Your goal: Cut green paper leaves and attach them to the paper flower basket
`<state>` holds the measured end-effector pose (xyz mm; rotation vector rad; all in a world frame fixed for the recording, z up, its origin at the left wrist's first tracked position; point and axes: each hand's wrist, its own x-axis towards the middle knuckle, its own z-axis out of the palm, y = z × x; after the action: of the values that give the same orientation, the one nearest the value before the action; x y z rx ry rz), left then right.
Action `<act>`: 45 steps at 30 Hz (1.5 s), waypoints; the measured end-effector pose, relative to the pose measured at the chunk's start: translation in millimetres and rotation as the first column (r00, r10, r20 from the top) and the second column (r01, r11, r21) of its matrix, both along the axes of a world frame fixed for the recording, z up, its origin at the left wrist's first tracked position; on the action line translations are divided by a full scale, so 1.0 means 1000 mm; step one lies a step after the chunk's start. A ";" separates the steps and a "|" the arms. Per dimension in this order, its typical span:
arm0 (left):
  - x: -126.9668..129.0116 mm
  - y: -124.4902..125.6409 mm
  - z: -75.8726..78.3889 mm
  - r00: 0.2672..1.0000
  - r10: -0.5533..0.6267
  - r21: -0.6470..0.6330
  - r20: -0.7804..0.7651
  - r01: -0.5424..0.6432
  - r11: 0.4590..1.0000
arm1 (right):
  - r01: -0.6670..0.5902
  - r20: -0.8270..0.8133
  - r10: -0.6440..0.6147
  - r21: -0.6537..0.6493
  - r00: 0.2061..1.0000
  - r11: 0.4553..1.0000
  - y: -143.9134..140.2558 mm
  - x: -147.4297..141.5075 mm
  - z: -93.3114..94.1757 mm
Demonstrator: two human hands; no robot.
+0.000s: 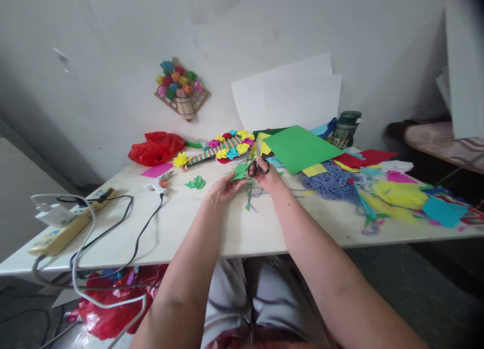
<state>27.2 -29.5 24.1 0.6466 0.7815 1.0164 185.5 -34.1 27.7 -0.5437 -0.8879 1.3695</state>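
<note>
My left hand (pixel 226 187) pinches a small piece of green paper (pixel 239 171) above the table. Black-handled scissors (pixel 258 152) are gripped in my right hand (pixel 269 176), their blades pointing up and away from me. Both hands are close together, the scissors just right of the paper. Green scraps (pixel 248 202) and a thin strand lie on the tabletop below them. To the left rests a small group of cut green leaf shapes (pixel 195 182). Behind my hands is a woven, guitar-like craft (pixel 212 152) trimmed with yellow, pink, blue and red paper flowers.
A large green sheet (pixel 302 148) and tangled blue-grey yarn (pixel 327 182) lie right, with coloured paper pieces (pixel 401 195) beyond. At left are a glue gun (pixel 156 186), cords, a power strip (pixel 56 240) and a red plastic bag (pixel 156 148). A dark jar (pixel 346 128) stands at the back.
</note>
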 end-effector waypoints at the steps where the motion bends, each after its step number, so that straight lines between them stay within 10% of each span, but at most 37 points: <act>1: -0.001 0.001 -0.001 0.999 0.042 0.012 -0.004 -0.042 0.999 | -0.005 0.013 0.005 0.006 1.000 1.000 0.000 0.000 -0.001; 14: -0.015 0.014 -0.012 0.955 0.296 0.255 -0.031 -0.279 0.926 | 0.216 0.156 -0.205 -0.056 0.966 0.975 0.003 0.006 0.000; 29: -0.015 0.020 -0.017 0.824 0.563 0.320 -0.060 -0.518 0.793 | -0.131 0.486 0.150 -0.074 0.861 0.989 -0.012 0.003 0.002; 45: -0.014 0.017 -0.014 0.824 0.566 0.329 -0.017 -0.530 0.782 | -0.053 0.589 0.162 -0.198 0.792 0.979 -0.008 0.000 -0.005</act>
<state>13.3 -12.9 9.9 0.7708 0.9496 1.6800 185.5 -42.0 22.4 -1.1223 -1.3387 1.4026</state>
